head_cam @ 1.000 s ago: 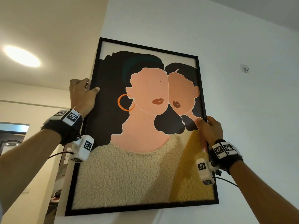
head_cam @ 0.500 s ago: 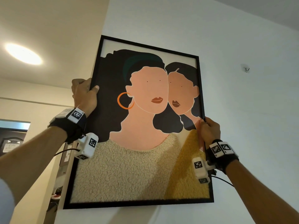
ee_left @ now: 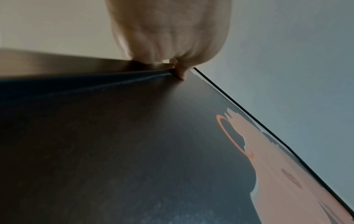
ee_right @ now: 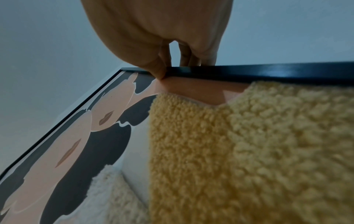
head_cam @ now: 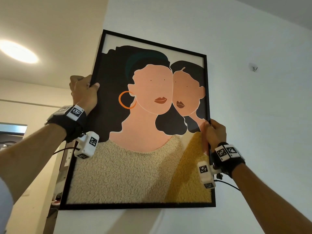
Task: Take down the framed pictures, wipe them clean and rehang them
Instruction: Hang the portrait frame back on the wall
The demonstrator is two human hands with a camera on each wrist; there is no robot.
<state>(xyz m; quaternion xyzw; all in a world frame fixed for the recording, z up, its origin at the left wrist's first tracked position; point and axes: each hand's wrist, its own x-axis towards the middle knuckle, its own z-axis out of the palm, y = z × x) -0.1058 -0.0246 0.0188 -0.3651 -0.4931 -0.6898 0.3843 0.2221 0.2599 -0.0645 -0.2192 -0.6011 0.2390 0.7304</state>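
Right now my left hand (head_cam: 84, 93) and right hand (head_cam: 215, 132) each clamp a side edge of the upright framed picture (head_cam: 140, 149), left grip higher, wall hook (head_cam: 254, 69) off right.

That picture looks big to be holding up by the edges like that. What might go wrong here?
Each grip is only thumb and fingers on the thin black frame: left hand, right hand. It might slip and drop. The picture is tilted, so one lower corner could scrape the wall. A bare wall hook sits nearby; the frame could catch it.
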